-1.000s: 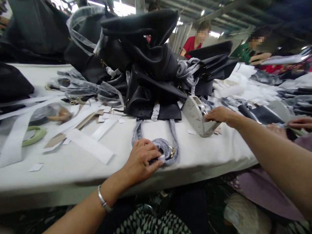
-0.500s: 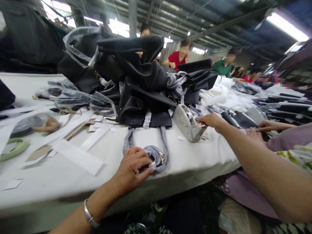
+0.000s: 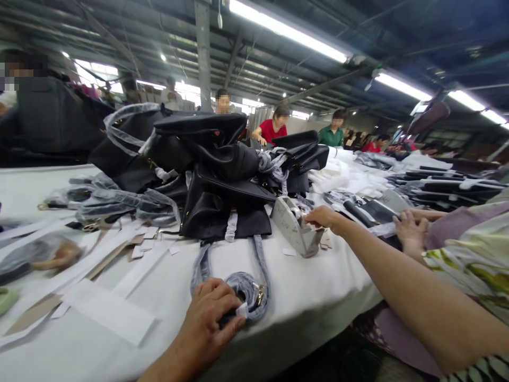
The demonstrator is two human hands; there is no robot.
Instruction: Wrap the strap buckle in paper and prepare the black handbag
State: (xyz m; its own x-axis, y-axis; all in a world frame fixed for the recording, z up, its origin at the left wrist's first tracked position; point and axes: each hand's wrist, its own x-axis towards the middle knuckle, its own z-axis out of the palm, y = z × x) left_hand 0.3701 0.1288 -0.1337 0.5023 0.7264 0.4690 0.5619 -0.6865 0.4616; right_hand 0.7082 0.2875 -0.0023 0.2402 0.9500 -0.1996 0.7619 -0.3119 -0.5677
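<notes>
My left hand (image 3: 209,318) presses down on a coiled bag strap (image 3: 248,289) wrapped in grey plastic, fingers curled over it, near the table's front edge. The strap runs up to a black handbag (image 3: 226,212) lying in a pile of black bags. My right hand (image 3: 322,216) reaches out to a grey tape dispenser (image 3: 294,233), fingers pinched at its roll; what they hold is too small to make out.
A white cloth table (image 3: 318,297) carries white paper strips (image 3: 111,318), small cards and wrapped straps (image 3: 119,204) at left. A neighbour's hands (image 3: 409,228) work at the right beside more black pieces. Several people stand behind the pile.
The camera has tilted upward, so the table and hands sit lower in view. My left hand stays on the coiled strap; my right hand remains at the tape dispenser.
</notes>
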